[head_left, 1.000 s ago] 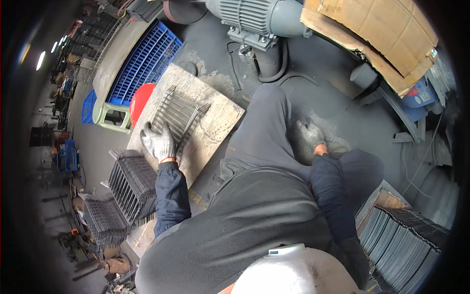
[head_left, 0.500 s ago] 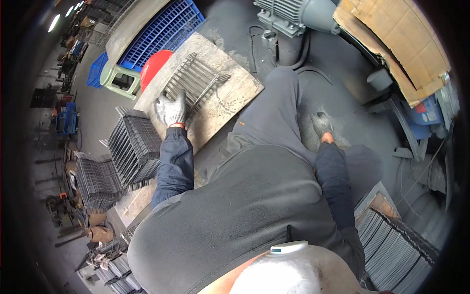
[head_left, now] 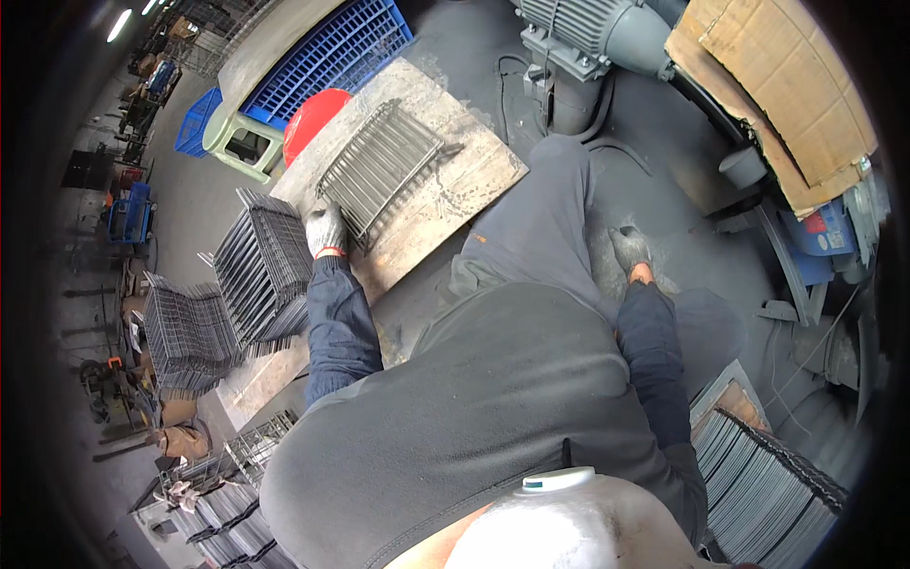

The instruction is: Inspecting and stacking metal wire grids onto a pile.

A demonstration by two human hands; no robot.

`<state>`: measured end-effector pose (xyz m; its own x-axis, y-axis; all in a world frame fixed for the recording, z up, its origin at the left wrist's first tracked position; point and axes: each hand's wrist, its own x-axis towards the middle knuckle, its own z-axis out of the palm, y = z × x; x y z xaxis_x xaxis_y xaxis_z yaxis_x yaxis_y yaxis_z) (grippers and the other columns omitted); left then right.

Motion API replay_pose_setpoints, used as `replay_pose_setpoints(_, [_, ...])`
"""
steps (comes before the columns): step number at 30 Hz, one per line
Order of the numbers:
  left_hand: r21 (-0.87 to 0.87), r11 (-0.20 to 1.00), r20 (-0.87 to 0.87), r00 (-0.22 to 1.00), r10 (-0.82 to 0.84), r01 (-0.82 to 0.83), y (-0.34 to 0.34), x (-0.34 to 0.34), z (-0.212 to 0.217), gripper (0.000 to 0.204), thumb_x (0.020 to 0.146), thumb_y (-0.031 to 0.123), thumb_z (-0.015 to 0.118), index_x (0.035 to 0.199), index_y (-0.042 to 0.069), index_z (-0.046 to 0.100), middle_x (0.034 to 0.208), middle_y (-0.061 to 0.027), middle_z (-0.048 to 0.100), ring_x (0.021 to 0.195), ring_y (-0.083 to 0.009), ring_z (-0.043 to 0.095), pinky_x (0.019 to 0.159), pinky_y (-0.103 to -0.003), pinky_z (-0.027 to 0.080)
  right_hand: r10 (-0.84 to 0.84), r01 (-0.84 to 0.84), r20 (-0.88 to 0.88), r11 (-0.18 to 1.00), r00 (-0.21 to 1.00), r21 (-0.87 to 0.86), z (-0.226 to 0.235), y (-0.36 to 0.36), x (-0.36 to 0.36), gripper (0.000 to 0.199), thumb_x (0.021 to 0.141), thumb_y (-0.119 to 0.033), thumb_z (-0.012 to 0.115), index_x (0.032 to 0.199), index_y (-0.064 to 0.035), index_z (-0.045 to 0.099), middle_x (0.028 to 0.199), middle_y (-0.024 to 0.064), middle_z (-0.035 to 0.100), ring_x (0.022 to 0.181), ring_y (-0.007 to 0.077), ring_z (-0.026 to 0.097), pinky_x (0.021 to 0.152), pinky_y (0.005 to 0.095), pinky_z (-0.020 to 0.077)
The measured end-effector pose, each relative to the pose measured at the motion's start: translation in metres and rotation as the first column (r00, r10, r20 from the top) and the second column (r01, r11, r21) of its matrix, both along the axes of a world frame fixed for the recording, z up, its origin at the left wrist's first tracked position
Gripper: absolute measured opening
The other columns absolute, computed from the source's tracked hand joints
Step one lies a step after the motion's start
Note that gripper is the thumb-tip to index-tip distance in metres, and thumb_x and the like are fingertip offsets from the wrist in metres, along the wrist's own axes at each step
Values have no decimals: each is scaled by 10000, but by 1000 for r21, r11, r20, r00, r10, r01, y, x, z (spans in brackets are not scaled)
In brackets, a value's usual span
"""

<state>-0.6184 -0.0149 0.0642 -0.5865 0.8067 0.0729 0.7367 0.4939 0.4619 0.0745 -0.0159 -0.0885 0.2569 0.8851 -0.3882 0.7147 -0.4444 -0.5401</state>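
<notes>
The left grip (head_left: 327, 230) is curled at the wire rack's (head_left: 387, 163) near corner; the rack lies beyond it on the worktop (head_left: 485, 159). Whether it or the right grip (head_left: 630, 249) is closed cannot be told. The rack looks light, stiff, perhaps slippery; best held by outer rods.

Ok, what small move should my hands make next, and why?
Perhaps bring your right hand to the wire rack to steady it: the rack lies on the board with your left hand at only one end, while the right is off the board, between your knees. Whether the left grips it is unclear.
</notes>
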Motion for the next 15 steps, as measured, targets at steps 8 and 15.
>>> replay_pose_setpoints(8, [60,980,-142,970,196,-189,-1,59,28,435,910,382,649,1051,-13,765,1055,-326,750,1007,-493,742,872,-555,584,8,-5,88,999,996,-33,-10,-5,11,761,950,-579,621,1408,26,679,1445,285,662,1385,445,605,1172,463,450])
replay_pose_setpoints(15, [256,967,496,856,-145,16,10,13,16,255,1027,205,579,869,39,691,738,-119,653,680,-310,689,677,-486,596,-27,23,55,997,998,70,13,-5,7,810,969,-702,560,1501,-95,637,1588,259,547,1488,517,451,1141,591,488])
